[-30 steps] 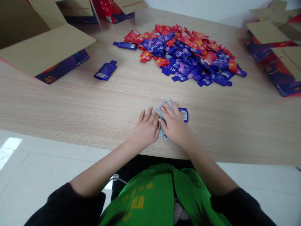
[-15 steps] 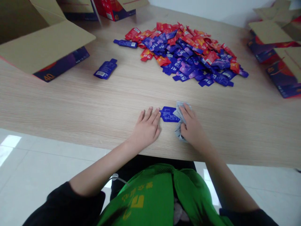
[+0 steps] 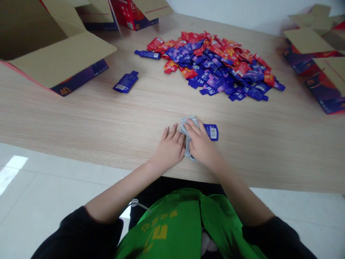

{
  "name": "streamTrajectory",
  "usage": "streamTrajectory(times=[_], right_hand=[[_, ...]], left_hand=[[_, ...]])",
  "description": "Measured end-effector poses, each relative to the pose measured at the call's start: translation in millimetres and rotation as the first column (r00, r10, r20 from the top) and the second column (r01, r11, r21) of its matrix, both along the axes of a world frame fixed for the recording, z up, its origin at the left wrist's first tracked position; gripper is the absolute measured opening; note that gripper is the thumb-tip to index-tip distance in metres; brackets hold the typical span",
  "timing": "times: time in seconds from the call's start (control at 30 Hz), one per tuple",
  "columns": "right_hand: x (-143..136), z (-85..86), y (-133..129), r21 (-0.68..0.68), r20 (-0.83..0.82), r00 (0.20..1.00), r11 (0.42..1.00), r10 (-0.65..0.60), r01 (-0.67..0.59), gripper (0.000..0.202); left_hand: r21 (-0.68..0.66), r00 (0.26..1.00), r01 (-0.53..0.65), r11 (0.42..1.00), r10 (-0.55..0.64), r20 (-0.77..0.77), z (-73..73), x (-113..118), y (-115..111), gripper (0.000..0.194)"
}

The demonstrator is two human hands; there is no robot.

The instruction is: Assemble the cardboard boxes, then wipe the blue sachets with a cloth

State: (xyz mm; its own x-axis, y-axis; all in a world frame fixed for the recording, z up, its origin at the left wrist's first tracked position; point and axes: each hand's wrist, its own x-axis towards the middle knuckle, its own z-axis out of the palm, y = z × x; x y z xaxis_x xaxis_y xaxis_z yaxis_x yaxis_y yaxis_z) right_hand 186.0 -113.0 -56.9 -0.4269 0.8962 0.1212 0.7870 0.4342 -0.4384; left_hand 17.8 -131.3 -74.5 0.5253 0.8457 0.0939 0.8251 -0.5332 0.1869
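A blue pouch [image 3: 212, 132] lies flat on the table in front of me, its barcode end pointing right. My right hand [image 3: 201, 142] presses a grey cloth [image 3: 188, 147] onto the pouch's left part and hides it. Beside the cloth, my left hand [image 3: 170, 147] rests flat with fingers stretched out at the pouch's covered left end. Whether its fingertips touch the pouch is hidden under the cloth.
A heap of red and blue pouches [image 3: 215, 68] spreads across the far table. One blue pouch [image 3: 126, 82] lies apart on the left. Open cardboard boxes stand at the left [image 3: 81, 77] and right [image 3: 327, 91]. The table's front edge is close to my body.
My right hand has slid the cloth leftward along the pouch, up to my left hand. The pouch's barcode end now shows and its left end is covered. My left hand has stayed nearly still.
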Motion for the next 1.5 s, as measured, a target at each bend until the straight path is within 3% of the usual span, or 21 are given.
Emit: streamTrajectory(times=[0.1,0.47,0.6,0.7,0.8,0.9,1.0,1.1,1.27,1.5], right_hand=[[-0.4,-5.5,-1.9,0.024,0.072,0.997,1.0,-0.004,0.002,0.067],[49.9,-14.1,-10.4,0.112,0.105,0.982,0.983,-0.158,0.146,0.07],[72.8,-18.3,-11.6,0.052,0.082,0.962,0.965,-0.261,0.258,0.07],[83.5,-9.7,-10.2,-0.011,0.025,0.944,0.945,-0.328,0.328,0.072],[73.5,4.9,-9.0,0.033,-0.058,0.938,0.938,-0.342,0.345,0.076],[42.6,11.6,-7.6,0.075,-0.089,0.975,0.974,-0.206,0.213,0.08],[10.2,5.0,-5.0,0.042,-0.023,0.995,0.995,-0.092,0.093,0.075],[-4.8,-5.5,-3.4,0.048,0.05,0.996,0.996,-0.078,0.075,0.065],[5.4,-11.2,-6.4,0.069,0.054,0.987,0.987,-0.15,0.146,0.063],[45.8,-17.1,-15.3,0.112,0.034,0.968,0.963,-0.249,0.244,0.068]], left_hand=[[0.008,1.0,-0.005,1.0,0.005,0.013,0.6,-0.1,0.1,0.051],[-0.021,1.0,-0.017,1.0,0.017,0.002,2.2,-0.1,-0.2,0.059],[-0.037,1.0,-0.023,0.999,0.023,0.003,4.2,0.4,0.1,0.058],[-0.037,1.0,-0.026,0.999,0.026,0.005,3.5,0.3,0.2,0.057],[-0.028,1.0,-0.027,0.999,0.027,0.01,2.0,0.4,-0.4,0.056],[-0.013,0.999,-0.029,0.999,0.029,0.014,1.5,0.9,-0.8,0.057],[-0.015,1.0,-0.03,0.999,0.03,-0.001,1.6,1.2,-0.6,0.055],[-0.023,1.0,-0.018,1.0,0.017,-0.015,1.4,1.1,-0.2,0.054],[-0.031,1.0,-0.031,0.999,0.031,-0.004,1.9,0.9,-0.6,0.057],[-0.032,0.999,-0.025,0.999,0.026,0.02,2.5,0.9,-0.8,0.058]])
